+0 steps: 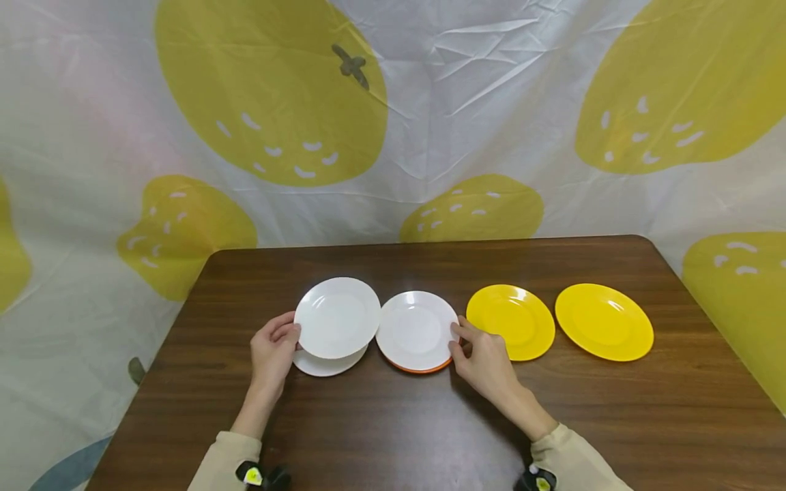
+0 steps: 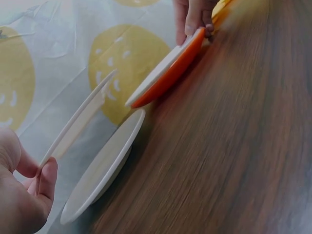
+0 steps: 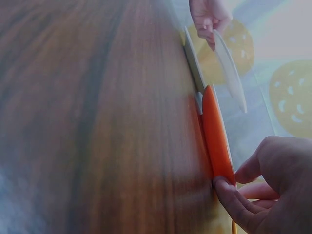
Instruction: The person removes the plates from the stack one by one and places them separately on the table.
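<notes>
Pinching a first white plate (image 1: 338, 317) in left grip (image 1: 273, 354), above a second white plate (image 2: 105, 168) on desk (image 1: 344, 429), and, in right grip (image 1: 488, 365), a third white plate (image 1: 417, 331) atop an orange plate (image 3: 216, 139) (by rims, presumably for clear faces)

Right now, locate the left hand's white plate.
In the head view, the white plate is left of centre, held by the left hand above a lower plate.

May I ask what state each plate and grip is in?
Left grip: pinching upper white plate
Upper white plate: raised
Lower white plate: on table
Middle white plate: stacked on orange plate
Orange plate: underneath, partly hidden
Right grip: holding their edges
Left yellow plate: face up
Right yellow plate: face up
</notes>
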The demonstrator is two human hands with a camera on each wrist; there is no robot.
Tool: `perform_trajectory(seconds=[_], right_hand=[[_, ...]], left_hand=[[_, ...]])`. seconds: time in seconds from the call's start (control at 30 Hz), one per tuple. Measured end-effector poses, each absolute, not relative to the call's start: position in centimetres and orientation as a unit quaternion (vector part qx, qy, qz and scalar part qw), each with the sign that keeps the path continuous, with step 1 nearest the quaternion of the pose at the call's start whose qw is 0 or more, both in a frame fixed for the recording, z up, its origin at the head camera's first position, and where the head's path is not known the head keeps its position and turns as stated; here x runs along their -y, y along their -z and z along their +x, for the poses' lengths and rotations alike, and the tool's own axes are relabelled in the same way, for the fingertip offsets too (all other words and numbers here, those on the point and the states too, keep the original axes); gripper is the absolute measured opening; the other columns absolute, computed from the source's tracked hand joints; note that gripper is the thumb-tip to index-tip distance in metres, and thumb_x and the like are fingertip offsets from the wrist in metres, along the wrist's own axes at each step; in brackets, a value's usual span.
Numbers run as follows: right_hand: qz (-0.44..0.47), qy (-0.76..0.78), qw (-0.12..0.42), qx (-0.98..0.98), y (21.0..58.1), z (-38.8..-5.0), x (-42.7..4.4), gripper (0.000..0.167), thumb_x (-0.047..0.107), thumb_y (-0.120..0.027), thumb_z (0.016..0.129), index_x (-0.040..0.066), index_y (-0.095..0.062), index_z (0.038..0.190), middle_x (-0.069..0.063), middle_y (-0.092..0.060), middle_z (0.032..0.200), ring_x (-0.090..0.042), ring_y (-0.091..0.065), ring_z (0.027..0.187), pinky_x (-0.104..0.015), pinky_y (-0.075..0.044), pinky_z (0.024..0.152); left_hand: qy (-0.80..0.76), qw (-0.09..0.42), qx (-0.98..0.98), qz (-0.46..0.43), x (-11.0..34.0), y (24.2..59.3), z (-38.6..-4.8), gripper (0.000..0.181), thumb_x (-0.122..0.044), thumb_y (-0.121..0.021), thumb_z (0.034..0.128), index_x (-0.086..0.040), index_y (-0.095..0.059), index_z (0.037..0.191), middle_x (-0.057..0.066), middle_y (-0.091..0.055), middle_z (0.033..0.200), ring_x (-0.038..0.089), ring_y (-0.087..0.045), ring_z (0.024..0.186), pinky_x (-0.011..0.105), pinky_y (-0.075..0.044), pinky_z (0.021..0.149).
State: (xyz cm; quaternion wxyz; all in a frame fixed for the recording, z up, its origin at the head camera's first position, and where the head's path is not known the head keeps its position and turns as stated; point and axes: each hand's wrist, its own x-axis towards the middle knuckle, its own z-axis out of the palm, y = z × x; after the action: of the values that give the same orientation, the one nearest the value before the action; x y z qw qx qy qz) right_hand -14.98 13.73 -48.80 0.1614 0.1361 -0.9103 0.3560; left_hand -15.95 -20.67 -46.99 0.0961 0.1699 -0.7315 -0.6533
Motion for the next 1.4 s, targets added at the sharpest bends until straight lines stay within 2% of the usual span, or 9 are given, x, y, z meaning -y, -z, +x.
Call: perform_trajectory(seconds=[0.1, 0.27, 0.37, 0.63, 0.97, 1.4], right_hand=[[0.136, -0.354, 0.161, 0.911, 48.8, -15.0, -13.7, 0.036, 0.000, -0.073, 0.083, -0.010, -0.071, 0.117, -0.026, -0.070, 0.123, -0.014, -0.067, 0.062, -0.022, -0.056, 0.058], [0.137, -0.355, 0.156, 0.912, 48.8, -15.1, -13.7, 0.036, 0.000, -0.073, 0.084, -0.010, -0.070, 0.118, -0.026, -0.069, 0.123, -0.013, -0.067, 0.062, -0.021, -0.056, 0.058], [0.133, -0.357, 0.151, 0.912, 48.8, -15.1, -13.7, 0.036, 0.000, -0.073, 0.084, -0.010, -0.070, 0.119, -0.027, -0.069, 0.124, -0.012, -0.066, 0.061, -0.021, -0.055, 0.058], [0.137, -0.351, 0.160, 0.913, 48.8, -15.0, -13.8, 0.034, -0.001, -0.071, 0.084, -0.010, -0.071, 0.117, -0.027, -0.069, 0.122, -0.009, -0.061, 0.058, -0.020, -0.053, 0.056], [0.133, -0.352, 0.140, 0.916, 48.5, -14.9, -13.8, 0.035, 0.003, -0.071, 0.086, -0.009, -0.070, 0.120, -0.027, -0.067, 0.126, -0.010, -0.061, 0.059, -0.018, -0.053, 0.057], [0.135, -0.355, 0.144, 0.914, 48.7, -14.9, -13.8, 0.036, 0.003, -0.071, 0.086, -0.010, -0.070, 0.120, -0.028, -0.067, 0.125, -0.012, -0.064, 0.060, -0.019, -0.054, 0.057]], left_hand=[[0.651, 0.102, 0.730, 0.178, 21.4, 47.0, -15.9, 0.031, -0.003, -0.059, 0.0981, 0.008, -0.063, 0.127, -0.012, -0.067, 0.082, -0.001, -0.060, 0.070, 0.014, -0.053, 0.062], [0.641, 0.122, 0.734, 0.188, 22.5, 46.8, -16.0, 0.031, -0.005, -0.060, 0.0980, 0.007, -0.064, 0.126, -0.013, -0.066, 0.081, -0.001, -0.059, 0.068, 0.014, -0.052, 0.062], [0.637, 0.124, 0.735, 0.196, 23.1, 46.7, -15.8, 0.031, -0.006, -0.060, 0.0982, 0.007, -0.064, 0.126, -0.013, -0.067, 0.081, 0.000, -0.058, 0.066, 0.014, -0.052, 0.061], [0.651, 0.130, 0.720, 0.203, 24.4, 47.2, -15.2, 0.033, -0.004, -0.060, 0.0982, 0.009, -0.061, 0.128, -0.022, -0.065, 0.074, -0.002, -0.057, 0.063, 0.012, -0.050, 0.060], [0.652, 0.142, 0.710, 0.223, 26.3, 47.4, -14.4, 0.036, -0.004, -0.059, 0.0983, 0.011, -0.059, 0.130, -0.023, -0.064, 0.073, -0.004, -0.057, 0.063, 0.011, -0.050, 0.059], [0.659, 0.155, 0.692, 0.250, 28.6, 47.7, -13.3, 0.038, -0.003, -0.056, 0.0991, 0.010, -0.053, 0.135, -0.021, -0.063, 0.073, -0.003, -0.056, 0.063, 0.011, -0.050, 0.059]])
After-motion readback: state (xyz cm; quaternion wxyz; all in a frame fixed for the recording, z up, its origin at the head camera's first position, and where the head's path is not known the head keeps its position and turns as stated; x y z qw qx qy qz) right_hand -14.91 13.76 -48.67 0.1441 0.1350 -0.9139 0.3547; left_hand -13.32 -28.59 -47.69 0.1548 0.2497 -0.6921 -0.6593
